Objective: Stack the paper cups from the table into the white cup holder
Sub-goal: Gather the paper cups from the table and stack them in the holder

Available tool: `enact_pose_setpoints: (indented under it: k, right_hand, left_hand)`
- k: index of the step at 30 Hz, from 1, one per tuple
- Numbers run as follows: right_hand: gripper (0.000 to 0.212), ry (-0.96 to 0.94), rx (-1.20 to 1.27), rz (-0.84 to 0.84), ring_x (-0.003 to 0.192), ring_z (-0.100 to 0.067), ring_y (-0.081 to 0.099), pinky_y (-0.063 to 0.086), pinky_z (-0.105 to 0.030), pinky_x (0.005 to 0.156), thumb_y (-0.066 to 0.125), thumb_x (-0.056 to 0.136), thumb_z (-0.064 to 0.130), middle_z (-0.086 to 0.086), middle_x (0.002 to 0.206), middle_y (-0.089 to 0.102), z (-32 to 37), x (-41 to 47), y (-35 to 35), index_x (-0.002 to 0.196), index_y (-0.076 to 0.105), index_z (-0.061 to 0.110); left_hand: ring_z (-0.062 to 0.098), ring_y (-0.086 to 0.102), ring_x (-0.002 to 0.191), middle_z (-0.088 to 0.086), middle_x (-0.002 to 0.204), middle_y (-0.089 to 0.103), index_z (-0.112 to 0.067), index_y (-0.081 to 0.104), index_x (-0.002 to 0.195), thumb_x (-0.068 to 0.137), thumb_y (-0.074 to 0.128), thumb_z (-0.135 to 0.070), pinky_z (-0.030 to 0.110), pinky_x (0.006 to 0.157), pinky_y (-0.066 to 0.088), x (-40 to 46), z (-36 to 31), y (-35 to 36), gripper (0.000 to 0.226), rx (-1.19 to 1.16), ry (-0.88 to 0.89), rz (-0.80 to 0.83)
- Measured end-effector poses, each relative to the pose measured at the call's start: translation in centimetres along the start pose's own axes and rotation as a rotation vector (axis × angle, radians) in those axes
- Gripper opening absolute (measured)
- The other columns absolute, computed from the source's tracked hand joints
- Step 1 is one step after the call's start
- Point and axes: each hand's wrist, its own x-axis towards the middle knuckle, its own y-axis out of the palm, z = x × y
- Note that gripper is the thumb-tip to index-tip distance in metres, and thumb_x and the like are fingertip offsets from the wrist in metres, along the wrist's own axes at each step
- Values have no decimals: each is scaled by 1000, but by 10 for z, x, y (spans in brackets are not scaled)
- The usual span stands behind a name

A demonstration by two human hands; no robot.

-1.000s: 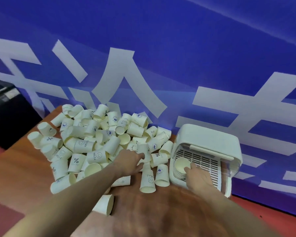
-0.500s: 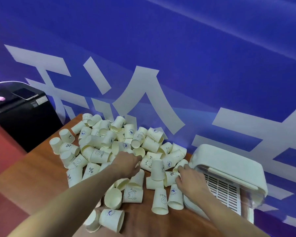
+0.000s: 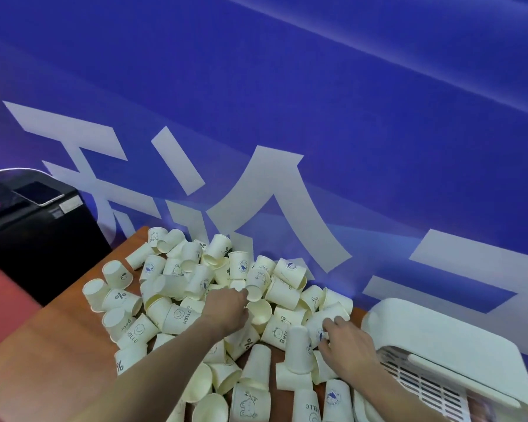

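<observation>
Left hand (image 3: 227, 309) deep in cup pile (image 3: 195, 287), fingers curled round one cup, apparently. Right hand (image 3: 346, 345) pinching cup (image 3: 319, 330) at pile edge beside holder (image 3: 445, 345). Risk: dragging arms topples loose cups off table (image 3: 43, 354).

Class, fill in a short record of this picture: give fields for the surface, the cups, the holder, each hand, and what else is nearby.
Surface: wooden table, set against a blue wall with white lettering
Cups: a big loose pile of paper cups, most tipped over, some printed
Holder: white cup holder at the right, slatted inside
Left hand: left hand reaching into the middle of the pile
Right hand: right hand on cups beside the holder; its grip is unclear
Nearby: black cabinet at the left
</observation>
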Motion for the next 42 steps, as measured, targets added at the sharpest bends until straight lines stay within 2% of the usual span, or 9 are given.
enact_pose_setpoints:
  k: [4, 8, 12, 20, 24, 28, 34, 39, 42]
  right_hand:
    - [33, -10, -12, 40, 105, -18, 56, 46, -33, 82, 40, 94, 37, 3, 114, 57, 9, 23, 5, 122, 52, 25]
    - [34, -46, -24, 36, 106, -18, 56, 45, -33, 81, 43, 96, 36, 2, 116, 57, 23, 56, 9, 127, 51, 24]
    - [33, -99, -72, 65, 110, -20, 55, 44, -34, 84, 43, 96, 34, 1, 119, 55, 41, 91, 12, 128, 48, 24]
    - [53, -185, -168, 74, 105, -23, 56, 35, -34, 71, 49, 92, 18, -2, 119, 54, 73, 143, 29, 142, 34, 29]
    - [69, -180, -241, 146, 109, -26, 56, 42, -36, 83, 57, 90, 12, -6, 125, 50, 77, 158, 35, 148, 25, 29]
    - [50, -194, -315, 164, 112, -28, 55, 41, -37, 87, 59, 88, 8, -8, 124, 52, 80, 160, 29, 133, 42, 21]
    - [39, -171, -304, 148, 104, -24, 60, 33, -33, 73, 61, 86, 6, -6, 116, 58, 64, 136, 19, 120, 49, 17]
    - [32, -146, -271, 87, 101, -25, 62, 34, -32, 70, 54, 90, 7, -7, 115, 59, 48, 109, 4, 120, 50, 16]
    - [25, -152, -240, 42, 100, -27, 63, 32, -32, 70, 50, 95, 15, -7, 114, 59, 42, 88, -4, 120, 52, 16]
  left_hand:
    - [24, 64, 92, 1, 100, 66, -18, 50, 115, 97, 39, -42, 31, 64, 37, 17, 23, 9, 32, -66, -157, 10]
    - [18, 63, 85, -3, 92, 63, -21, 59, 99, 94, 37, -61, 28, 62, 39, 26, 50, 18, 46, -71, -252, 36]
    - [18, 59, 72, -6, 70, 49, -23, 48, 78, 88, 33, -73, 27, 57, 38, 25, 66, 29, 54, -86, -277, 69]
    - [17, 49, 58, -5, 60, 46, -24, 42, 64, 88, 30, -74, 27, 56, 41, 31, 79, 45, 57, -135, -260, 63]
    - [16, 56, 63, -6, 66, 54, -22, 57, 72, 92, 31, -67, 28, 59, 46, 34, 76, 56, 56, -150, -220, 52]
    - [15, 62, 73, -5, 75, 62, -25, 69, 91, 95, 38, -59, 26, 59, 41, 35, 70, 59, 46, -230, -211, 32]
    - [19, 66, 81, -3, 87, 70, -25, 71, 98, 97, 40, -46, 27, 58, 39, 36, 60, 53, 37, -200, -195, -12]
    - [22, 66, 84, 0, 90, 70, -23, 68, 98, 99, 36, -43, 27, 61, 37, 30, 48, 34, 38, -93, -180, -41]
    - [24, 66, 82, 0, 88, 70, -21, 69, 96, 98, 37, -42, 27, 63, 39, 20, 44, 23, 38, -89, -171, -100]
